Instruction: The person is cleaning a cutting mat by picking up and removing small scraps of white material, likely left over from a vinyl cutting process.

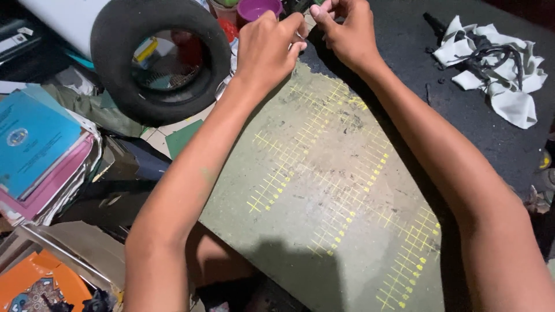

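Both my arms reach far forward over a worn green cutting mat [324, 190] with yellow grid marks. At the mat's far end my left hand [267, 46] and my right hand [344, 30] meet, fingertips pinched together on a small thin object [304, 30]. The object is too small and too hidden by the fingers to make out. A purple cup [258, 10] stands just beyond the hands.
A black rubber tyre [162, 58] lies at the upper left. Blue and pink booklets [34, 144] are stacked at the left, with an orange printed sheet [43, 283] below. A crumpled white cloth with black cord [497, 63] lies on the dark surface at the right.
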